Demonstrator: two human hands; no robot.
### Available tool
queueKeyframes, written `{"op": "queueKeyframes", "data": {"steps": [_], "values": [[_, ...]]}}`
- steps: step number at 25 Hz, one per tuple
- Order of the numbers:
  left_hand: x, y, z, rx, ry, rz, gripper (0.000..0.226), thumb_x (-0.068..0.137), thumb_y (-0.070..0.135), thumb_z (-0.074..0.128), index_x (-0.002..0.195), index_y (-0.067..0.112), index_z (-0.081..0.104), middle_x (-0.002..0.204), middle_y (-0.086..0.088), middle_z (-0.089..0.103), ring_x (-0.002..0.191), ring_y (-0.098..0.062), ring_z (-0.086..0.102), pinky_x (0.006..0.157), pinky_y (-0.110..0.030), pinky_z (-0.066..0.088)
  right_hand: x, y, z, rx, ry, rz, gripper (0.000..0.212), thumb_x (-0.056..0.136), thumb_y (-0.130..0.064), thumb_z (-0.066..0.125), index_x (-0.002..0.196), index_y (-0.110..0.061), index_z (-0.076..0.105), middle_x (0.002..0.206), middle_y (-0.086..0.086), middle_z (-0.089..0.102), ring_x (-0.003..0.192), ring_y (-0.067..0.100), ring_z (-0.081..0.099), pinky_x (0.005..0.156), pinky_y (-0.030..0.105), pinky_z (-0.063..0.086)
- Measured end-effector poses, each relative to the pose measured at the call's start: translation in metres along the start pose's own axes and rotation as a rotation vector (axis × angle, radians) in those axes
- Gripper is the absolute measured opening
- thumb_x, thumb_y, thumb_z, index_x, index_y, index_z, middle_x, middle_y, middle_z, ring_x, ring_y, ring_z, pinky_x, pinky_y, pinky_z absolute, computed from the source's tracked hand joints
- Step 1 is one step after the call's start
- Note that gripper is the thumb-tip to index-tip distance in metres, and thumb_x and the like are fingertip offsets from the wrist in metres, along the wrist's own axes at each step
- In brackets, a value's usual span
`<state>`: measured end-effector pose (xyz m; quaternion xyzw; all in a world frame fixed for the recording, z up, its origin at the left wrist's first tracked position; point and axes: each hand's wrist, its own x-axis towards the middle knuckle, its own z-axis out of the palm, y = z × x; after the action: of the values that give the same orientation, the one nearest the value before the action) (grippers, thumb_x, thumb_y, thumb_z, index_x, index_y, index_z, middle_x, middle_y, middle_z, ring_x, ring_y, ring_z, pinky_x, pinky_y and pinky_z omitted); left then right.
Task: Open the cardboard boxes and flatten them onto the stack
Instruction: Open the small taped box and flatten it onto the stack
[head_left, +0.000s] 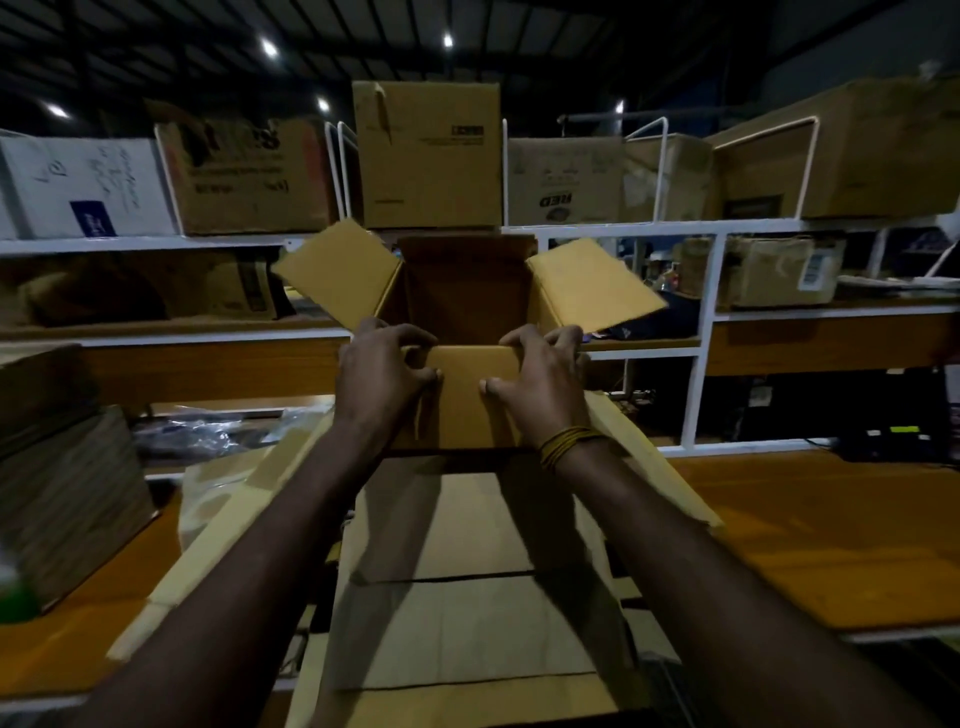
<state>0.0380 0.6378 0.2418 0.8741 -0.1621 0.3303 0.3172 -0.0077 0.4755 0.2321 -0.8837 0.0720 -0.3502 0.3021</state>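
In front of me an orange-brown wooden surface (810, 545) carries a stack of flattened tan cardboard sheets (467, 613) lying at its middle. At my left, a thick block of bundled brown cardboard (62, 499) sits on it, with crumpled clear plastic wrap (208, 431) just behind. Beyond, a white metal shelf (706, 332) bears closed brown cardboard cartons (426, 156) along its top level.

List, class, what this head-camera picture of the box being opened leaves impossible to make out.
- Head view: the open box's floor, lost in shadow.
- Its lower front corners, covered by the left hand and right hand.
- The flattened stack's sheet count: arms cover its sides, the bottom edge cuts it.
- Print on the shelf boxes, blurred and dim.
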Motion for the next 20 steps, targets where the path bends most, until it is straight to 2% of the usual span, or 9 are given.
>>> {"op": "queueKeyframes", "data": {"steps": [2, 5, 9, 12, 14, 16, 20], "values": [[-0.005, -0.006, 0.005, -0.013, -0.038, -0.036, 0.039, 0.079, 0.025, 0.080, 0.116, 0.026, 0.070, 0.122, -0.004, 0.053, 0.100, -0.011, 0.045, 0.087, -0.041, 0.055, -0.003, 0.005, 0.007, -0.004, -0.039, 0.023, 0.049, 0.079, -0.030, 0.080, 0.120, -0.027, 0.054, 0.131, 0.006, 0.030, 0.124, 0.029, 0.037, 0.099, 0.041, 0.047], [-0.011, -0.009, 0.004, -0.030, -0.063, -0.064, 0.038, 0.080, 0.027, 0.079, 0.116, 0.027, 0.069, 0.125, -0.003, 0.051, 0.101, -0.012, 0.047, 0.084, -0.040, 0.057, -0.006, 0.003, 0.009, -0.021, -0.083, 0.046, 0.049, 0.079, -0.032, 0.080, 0.120, -0.027, 0.054, 0.133, 0.007, 0.031, 0.126, 0.029, 0.035, 0.101, 0.043, 0.047], [-0.011, -0.005, -0.016, -0.013, -0.082, -0.043, 0.038, 0.081, 0.029, 0.078, 0.117, 0.028, 0.067, 0.127, 0.000, 0.049, 0.103, -0.011, 0.049, 0.080, -0.028, 0.051, -0.005, -0.008, -0.008, -0.041, -0.105, 0.015, 0.051, 0.079, -0.034, 0.080, 0.123, -0.028, 0.055, 0.136, 0.008, 0.031, 0.129, 0.030, 0.033, 0.101, 0.043, 0.043], [-0.012, -0.005, -0.023, 0.003, -0.112, -0.043, 0.039, 0.078, 0.030, 0.080, 0.115, 0.031, 0.068, 0.122, 0.003, 0.051, 0.107, -0.015, 0.053, 0.086, -0.038, 0.055, -0.002, -0.009, -0.014, -0.069, -0.153, 0.022, 0.052, 0.078, -0.036, 0.080, 0.123, -0.028, 0.056, 0.137, 0.009, 0.032, 0.131, 0.031, 0.032, 0.101, 0.043, 0.042], [-0.013, -0.013, -0.011, 0.010, -0.162, -0.067, 0.039, 0.077, 0.029, 0.081, 0.114, 0.031, 0.069, 0.115, 0.007, 0.050, 0.103, -0.011, 0.050, 0.085, -0.033, 0.051, -0.003, 0.000, -0.007, -0.080, -0.205, 0.046, 0.053, 0.078, -0.036, 0.081, 0.124, -0.027, 0.056, 0.137, 0.010, 0.033, 0.130, 0.033, 0.032, 0.102, 0.042, 0.041], [-0.022, -0.022, 0.010, 0.051, -0.232, -0.074, 0.038, 0.077, 0.031, 0.082, 0.113, 0.031, 0.070, 0.119, 0.008, 0.060, 0.103, -0.009, 0.056, 0.082, -0.029, 0.049, -0.011, 0.014, 0.009, -0.114, -0.289, 0.086, 0.054, 0.078, -0.037, 0.081, 0.125, -0.026, 0.056, 0.137, 0.011, 0.033, 0.129, 0.033, 0.033, 0.102, 0.041, 0.040], [-0.046, -0.042, 0.047, 0.157, -0.321, -0.163, 0.037, 0.079, 0.043, 0.078, 0.113, 0.033, 0.069, 0.122, 0.009, 0.067, 0.111, -0.013, 0.061, 0.090, -0.038, 0.053, -0.031, 0.040, 0.034, -0.194, -0.423, 0.131, 0.057, 0.078, -0.048, 0.078, 0.127, -0.029, 0.056, 0.139, 0.011, 0.036, 0.129, 0.033, 0.034, 0.101, 0.042, 0.039]]}}
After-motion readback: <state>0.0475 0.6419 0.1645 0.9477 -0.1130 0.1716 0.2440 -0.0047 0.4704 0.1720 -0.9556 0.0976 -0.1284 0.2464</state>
